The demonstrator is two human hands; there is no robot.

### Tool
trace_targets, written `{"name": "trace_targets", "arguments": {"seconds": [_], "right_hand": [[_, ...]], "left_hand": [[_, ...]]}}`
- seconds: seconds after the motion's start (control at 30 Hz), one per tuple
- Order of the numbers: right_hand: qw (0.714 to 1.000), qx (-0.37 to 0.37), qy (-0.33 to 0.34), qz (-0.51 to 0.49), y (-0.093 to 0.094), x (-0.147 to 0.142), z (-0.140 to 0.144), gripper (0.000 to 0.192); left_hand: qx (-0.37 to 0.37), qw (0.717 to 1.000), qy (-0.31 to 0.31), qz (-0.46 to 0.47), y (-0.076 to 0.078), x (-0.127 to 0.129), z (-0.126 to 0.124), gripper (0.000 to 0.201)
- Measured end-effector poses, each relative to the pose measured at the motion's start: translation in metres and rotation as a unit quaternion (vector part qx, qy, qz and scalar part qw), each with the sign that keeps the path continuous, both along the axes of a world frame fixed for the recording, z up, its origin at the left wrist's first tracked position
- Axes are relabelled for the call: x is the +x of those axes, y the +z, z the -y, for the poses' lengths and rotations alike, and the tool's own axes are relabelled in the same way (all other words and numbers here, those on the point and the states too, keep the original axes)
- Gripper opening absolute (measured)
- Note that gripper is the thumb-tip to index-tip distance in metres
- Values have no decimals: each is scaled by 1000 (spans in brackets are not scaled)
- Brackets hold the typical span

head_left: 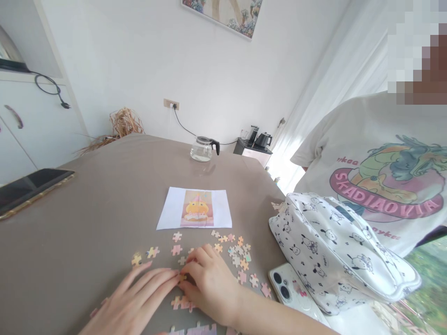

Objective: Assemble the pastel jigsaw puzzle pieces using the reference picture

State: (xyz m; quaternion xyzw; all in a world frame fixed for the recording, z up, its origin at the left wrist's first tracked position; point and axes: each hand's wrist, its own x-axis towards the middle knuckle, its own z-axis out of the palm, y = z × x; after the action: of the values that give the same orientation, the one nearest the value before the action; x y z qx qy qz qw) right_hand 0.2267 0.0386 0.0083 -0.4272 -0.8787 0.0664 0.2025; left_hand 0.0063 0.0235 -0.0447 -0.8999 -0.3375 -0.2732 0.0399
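My right hand (213, 284) pinches a small yellow-orange puzzle piece (182, 277) between thumb and fingers, just above or on the table. Flat and stretched out, my left hand (138, 298) lies beside it, its fingertips close to that piece. Below the fingers is a short pink-orange group of puzzle pieces (183, 303). A lilac joined strip of puzzle (195, 330) shows at the bottom edge, partly cut off. Loose puzzle pieces (239, 251) lie right of my hand, with several more ahead. Beyond them rests a white sheet (169, 209) with a printed yellow cartoon picture.
A white patterned bag (328, 246) and a white phone (296, 291) stand and lie at the right, before a person in a printed T-shirt (377, 163). A glass pot (201, 150) sits at the far edge. Another dark device (35, 184) lies far left.
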Motion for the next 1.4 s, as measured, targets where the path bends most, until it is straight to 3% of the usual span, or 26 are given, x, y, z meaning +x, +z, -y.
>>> {"name": "trace_targets", "arguments": {"seconds": [0.1, 0.23, 0.43, 0.7, 0.9, 1.07, 1.23, 1.4], "right_hand": [[999, -13, -17, -27, 11, 15, -5, 15], [991, -30, -131, 7, 27, 53, -24, 23], [985, -45, -165, 30, 19, 85, -41, 12], [988, -34, -147, 34, 11, 81, -42, 10], [989, -17, -149, 9, 22, 78, -33, 9], [997, -29, -73, 6, 32, 48, -5, 11], [997, -55, -47, 22, 25, 22, 10, 9], [998, -40, -44, 22, 12, 19, 9, 12]], "left_hand": [[-10, 1000, 0, -6, 0, 1, 1, 69], [-18, 1000, 5, -16, 1, 1, 2, 65], [-17, 1000, 6, -24, 0, -1, 2, 67], [-30, 999, 12, -13, 4, 0, 6, 70], [-27, 999, 4, -22, 4, -1, 4, 72], [-8, 1000, -12, -27, 7, 0, 2, 74], [23, 999, -28, -33, 19, 2, 2, 68], [45, 997, -27, -55, 28, 5, 4, 65]]}}
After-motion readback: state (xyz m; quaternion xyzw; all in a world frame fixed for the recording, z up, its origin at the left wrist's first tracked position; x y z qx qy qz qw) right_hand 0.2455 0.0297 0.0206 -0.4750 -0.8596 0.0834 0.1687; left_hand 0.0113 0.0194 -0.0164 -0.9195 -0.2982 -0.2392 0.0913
